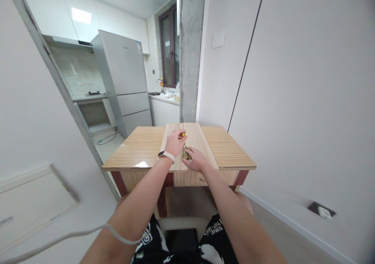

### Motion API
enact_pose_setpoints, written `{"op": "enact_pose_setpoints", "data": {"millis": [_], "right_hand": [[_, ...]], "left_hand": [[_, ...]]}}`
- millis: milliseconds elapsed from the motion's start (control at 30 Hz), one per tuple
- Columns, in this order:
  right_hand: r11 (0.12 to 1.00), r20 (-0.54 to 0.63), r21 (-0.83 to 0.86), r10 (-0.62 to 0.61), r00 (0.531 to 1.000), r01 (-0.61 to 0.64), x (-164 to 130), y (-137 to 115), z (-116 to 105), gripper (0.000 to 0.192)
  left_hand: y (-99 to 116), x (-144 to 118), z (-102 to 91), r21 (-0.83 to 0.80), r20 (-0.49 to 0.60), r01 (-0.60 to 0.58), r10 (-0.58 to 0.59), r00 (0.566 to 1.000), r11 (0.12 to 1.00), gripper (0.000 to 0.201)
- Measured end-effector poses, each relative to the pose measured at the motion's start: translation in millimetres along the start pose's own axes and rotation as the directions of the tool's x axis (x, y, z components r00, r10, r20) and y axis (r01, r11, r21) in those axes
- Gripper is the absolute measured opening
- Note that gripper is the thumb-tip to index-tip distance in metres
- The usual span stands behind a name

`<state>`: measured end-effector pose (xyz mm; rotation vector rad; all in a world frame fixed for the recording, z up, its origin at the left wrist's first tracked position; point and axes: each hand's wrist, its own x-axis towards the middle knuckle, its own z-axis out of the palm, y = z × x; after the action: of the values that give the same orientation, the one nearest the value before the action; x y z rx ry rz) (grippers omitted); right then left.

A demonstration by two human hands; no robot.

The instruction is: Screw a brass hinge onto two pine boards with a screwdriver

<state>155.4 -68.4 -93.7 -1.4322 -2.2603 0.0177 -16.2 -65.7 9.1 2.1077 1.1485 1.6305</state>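
My left hand (174,142), with a watch on a pale strap at the wrist, is closed around the yellow and black handle of a small screwdriver (184,134). The tool stands upright, its thin shaft pointing down at a brass-coloured metal piece, like a hinge (184,154). That piece lies across the seam between two pale wooden boards (195,135). My right hand (197,160) rests beside it with the fingers pressed against its right side. The screwdriver's tip and any screw are too small to make out.
The boards lie on a striped wooden table (140,147) with a drawer front below. White walls stand close on both sides, with a socket (321,210) low on the right. A fridge (124,68) and a sink counter are behind. A pale cable (88,231) crosses my left forearm.
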Motion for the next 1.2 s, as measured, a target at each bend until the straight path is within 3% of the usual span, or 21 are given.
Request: {"op": "enact_pose_setpoints", "data": {"millis": [267, 633, 967, 1200], "right_hand": [[1.000, -0.009, 0.000, -0.015, 1.000, 0.015, 0.0, 0.9, 0.1, 0.069], [1.000, -0.015, 0.004, -0.012, 1.000, 0.012, -1.1, 3.3, 1.8, 0.069], [1.000, 0.006, 0.011, 0.009, 1.000, -0.009, -0.7, 1.6, -0.1, 0.069], [1.000, 0.021, 0.019, 0.020, 1.000, -0.020, -1.5, -1.5, -3.4, 0.070]], "left_hand": [[1.5, 1.1, -1.5, 0.074, -0.052, 0.021, -0.018, 0.999, 0.997, 0.020], [2.5, 2.5, -1.9, 0.017, 0.048, -0.011, 0.011, 0.999, 1.000, 0.024], [-1.9, 0.7, -2.2, 0.121, -0.095, 0.027, -0.015, 0.995, 0.992, 0.016], [3.3, 0.9, -1.4, 0.127, -0.084, 0.037, -0.026, 0.996, 0.991, 0.017]]}}
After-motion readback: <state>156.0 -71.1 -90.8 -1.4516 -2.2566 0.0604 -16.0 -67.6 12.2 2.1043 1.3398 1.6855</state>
